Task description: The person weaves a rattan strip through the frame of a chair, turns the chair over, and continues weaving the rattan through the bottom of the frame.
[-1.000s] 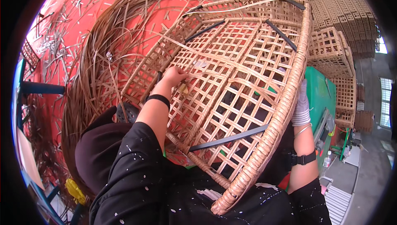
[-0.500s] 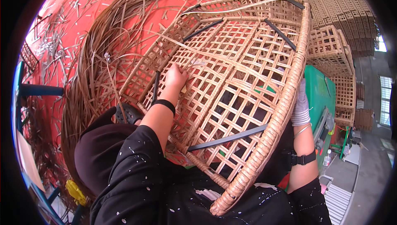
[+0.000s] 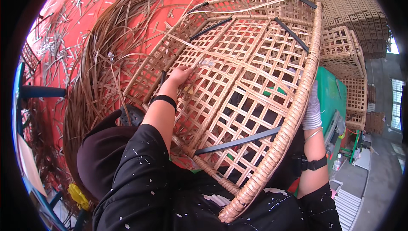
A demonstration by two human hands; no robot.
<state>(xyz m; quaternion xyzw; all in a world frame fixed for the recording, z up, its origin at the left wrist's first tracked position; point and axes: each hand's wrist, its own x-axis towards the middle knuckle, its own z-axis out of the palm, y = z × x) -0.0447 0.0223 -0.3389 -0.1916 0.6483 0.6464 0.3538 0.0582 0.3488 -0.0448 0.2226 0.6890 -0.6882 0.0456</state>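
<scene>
A large woven rattan basket (image 3: 238, 67) with a thickly wrapped rim (image 3: 278, 152) lies tilted across my lap. Dark flat bars brace its corners. Inside it, my left hand (image 3: 181, 74) is closed against the woven base, fingers pressed together by a lengthwise rib; what they pinch is too small to tell. A pale, shiny sliver (image 3: 207, 62) shows just beyond the fingers. Long loose rattan strips (image 3: 199, 50) run over the weave. My right hand (image 3: 312, 110), in a grey-striped glove, is behind the basket's right side; the rim and weave hide its fingers.
A big coil of brown rattan strips (image 3: 91, 78) curves over the red floor (image 3: 55, 116), which is strewn with offcuts (image 3: 72, 40). Woven baskets (image 3: 340, 46) stand stacked at the right. Beyond my right arm are a green container (image 3: 329, 88) and a small bottle (image 3: 337, 162).
The basket has shifted slightly to the right. My left hand has moved a little lower, staying at the weave. My right forearm has moved slightly right with the basket.
</scene>
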